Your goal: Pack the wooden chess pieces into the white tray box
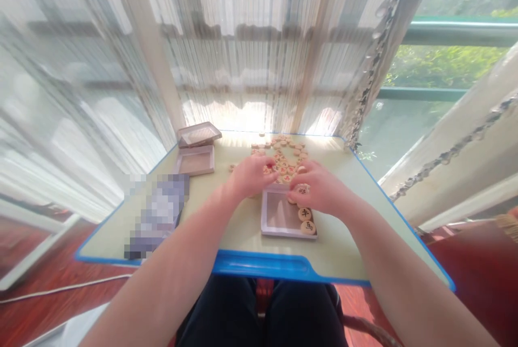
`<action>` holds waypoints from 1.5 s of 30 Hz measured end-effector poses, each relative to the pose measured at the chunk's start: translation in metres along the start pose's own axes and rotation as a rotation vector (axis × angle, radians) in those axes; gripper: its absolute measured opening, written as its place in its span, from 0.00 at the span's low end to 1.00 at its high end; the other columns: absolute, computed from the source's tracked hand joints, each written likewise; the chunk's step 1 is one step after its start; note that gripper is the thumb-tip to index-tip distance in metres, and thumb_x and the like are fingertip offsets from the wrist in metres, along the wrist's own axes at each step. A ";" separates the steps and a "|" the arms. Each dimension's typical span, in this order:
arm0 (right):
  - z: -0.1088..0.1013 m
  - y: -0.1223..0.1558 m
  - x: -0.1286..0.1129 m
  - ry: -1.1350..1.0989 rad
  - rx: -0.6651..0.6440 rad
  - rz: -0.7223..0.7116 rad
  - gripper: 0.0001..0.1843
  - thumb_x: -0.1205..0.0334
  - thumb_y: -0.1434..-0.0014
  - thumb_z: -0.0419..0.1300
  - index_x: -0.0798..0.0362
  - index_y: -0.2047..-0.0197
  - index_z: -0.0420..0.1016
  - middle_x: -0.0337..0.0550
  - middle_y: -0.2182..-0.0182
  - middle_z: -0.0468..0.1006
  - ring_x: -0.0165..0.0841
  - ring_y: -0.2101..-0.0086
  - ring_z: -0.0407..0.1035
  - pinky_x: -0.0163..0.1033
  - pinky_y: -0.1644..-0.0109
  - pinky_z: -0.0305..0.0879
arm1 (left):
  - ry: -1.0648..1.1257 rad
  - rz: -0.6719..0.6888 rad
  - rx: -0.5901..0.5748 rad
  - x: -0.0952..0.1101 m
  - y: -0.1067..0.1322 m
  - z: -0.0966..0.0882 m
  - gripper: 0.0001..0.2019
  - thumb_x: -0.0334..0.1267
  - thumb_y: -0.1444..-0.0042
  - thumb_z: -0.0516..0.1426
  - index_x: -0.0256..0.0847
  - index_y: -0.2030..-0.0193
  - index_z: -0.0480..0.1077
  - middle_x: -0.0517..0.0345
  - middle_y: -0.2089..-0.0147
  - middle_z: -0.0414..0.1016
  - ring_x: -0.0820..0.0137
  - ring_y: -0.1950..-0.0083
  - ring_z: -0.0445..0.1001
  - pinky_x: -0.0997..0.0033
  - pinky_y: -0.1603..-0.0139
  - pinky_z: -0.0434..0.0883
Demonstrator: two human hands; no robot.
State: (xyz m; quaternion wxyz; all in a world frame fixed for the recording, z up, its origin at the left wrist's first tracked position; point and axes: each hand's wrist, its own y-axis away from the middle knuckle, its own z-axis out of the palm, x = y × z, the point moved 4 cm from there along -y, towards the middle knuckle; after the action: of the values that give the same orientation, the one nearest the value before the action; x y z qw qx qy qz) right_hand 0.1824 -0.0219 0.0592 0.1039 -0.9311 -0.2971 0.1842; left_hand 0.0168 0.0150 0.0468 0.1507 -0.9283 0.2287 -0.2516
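Observation:
My left hand [253, 175] reaches over loose Chinese chess pieces [287, 170], its thumb and fingers apart. No piece clearly shows in its grasp. My right hand [318, 188] is curled at the upper right corner of a shallow open box [279, 232], its fingers closed around a round wooden piece [302, 189] with a dark character. Below that hand, a piece marked 車 [305, 213] and a piece marked 馬 [308, 227] lie along the box's right wall. The fingers partly hide the pieces near the box's upper edge.
Two more shallow boxes, an upper one [200, 133] tilted and a lower one [212, 159], lie at the table's back left. A blurred-out flat item [162, 212] lies at left. The pale table [343, 158] has a blue edge; curtains [251, 66] hang behind.

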 end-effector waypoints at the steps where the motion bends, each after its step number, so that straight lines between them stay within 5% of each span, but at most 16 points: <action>1: 0.001 0.002 -0.005 0.025 -0.032 -0.009 0.06 0.58 0.50 0.63 0.48 0.72 0.80 0.45 0.69 0.68 0.39 0.60 0.64 0.42 0.56 0.62 | -0.024 -0.012 0.044 0.001 0.000 0.001 0.14 0.46 0.47 0.55 0.39 0.61 0.75 0.55 0.63 0.75 0.70 0.66 0.71 0.70 0.63 0.68; 4: 0.004 0.005 -0.014 0.089 -0.078 -0.020 0.06 0.58 0.51 0.63 0.47 0.71 0.81 0.45 0.68 0.68 0.40 0.59 0.65 0.42 0.56 0.63 | -0.051 -0.021 0.104 0.008 0.001 0.006 0.15 0.46 0.45 0.54 0.39 0.59 0.74 0.53 0.59 0.75 0.68 0.62 0.72 0.70 0.59 0.69; 10: 0.009 0.006 -0.008 0.169 -0.073 0.035 0.05 0.59 0.51 0.62 0.49 0.71 0.80 0.45 0.68 0.70 0.40 0.59 0.65 0.40 0.59 0.62 | -0.061 -0.003 0.009 0.019 0.004 0.012 0.14 0.48 0.45 0.53 0.41 0.63 0.75 0.55 0.62 0.75 0.68 0.63 0.72 0.71 0.63 0.68; 21: 0.015 0.003 -0.005 0.235 -0.093 0.110 0.07 0.60 0.49 0.60 0.46 0.71 0.81 0.45 0.69 0.71 0.38 0.62 0.65 0.37 0.65 0.58 | -0.074 0.034 -0.051 0.015 0.002 0.018 0.14 0.49 0.46 0.53 0.42 0.67 0.74 0.56 0.64 0.74 0.69 0.65 0.72 0.72 0.66 0.66; 45: 0.017 0.000 -0.004 0.182 -0.072 0.137 0.08 0.64 0.50 0.59 0.46 0.72 0.80 0.44 0.70 0.70 0.38 0.62 0.65 0.37 0.63 0.59 | -0.114 0.070 -0.087 0.019 0.003 0.018 0.14 0.47 0.46 0.54 0.41 0.66 0.74 0.55 0.64 0.75 0.68 0.64 0.72 0.73 0.67 0.65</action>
State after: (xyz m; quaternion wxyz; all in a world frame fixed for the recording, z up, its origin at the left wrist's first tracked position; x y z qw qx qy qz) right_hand 0.1729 -0.0229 0.0449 0.0842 -0.9652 -0.2287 0.0949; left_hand 0.0400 0.0056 0.0385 0.1316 -0.9383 0.2628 -0.1825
